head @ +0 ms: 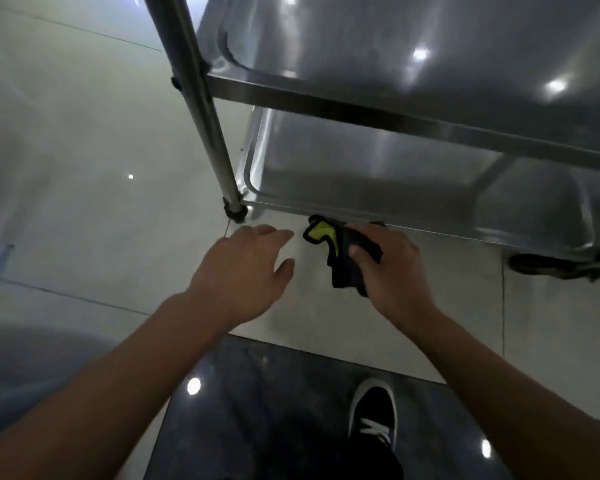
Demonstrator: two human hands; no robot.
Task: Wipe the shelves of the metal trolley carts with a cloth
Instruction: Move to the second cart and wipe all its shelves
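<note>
Cloth [340, 252], black and yellow, sits bunched in the right hand's [390, 268] curled fingers just below the trolley's [378, 81] bottom shelf [361, 174] rim, while at its 9 o'clock the left hand [243, 271] hovers spread, holding nothing.

A metal trolley cart [413, 116] stands on a pale tiled floor [84, 133], its upright post [201, 109] ending in a dark foot [234, 211] and a dark caster [548, 266] showing under the right end. Its upper shelf [430, 46] and lower shelf [361, 164] are bare, shiny steel trays with raised rims, catching spots of ceiling light. Nearer the camera the pale tiles give way to a dark glossy strip [274, 410], where a black shoe with white laces [373, 417] stands.
</note>
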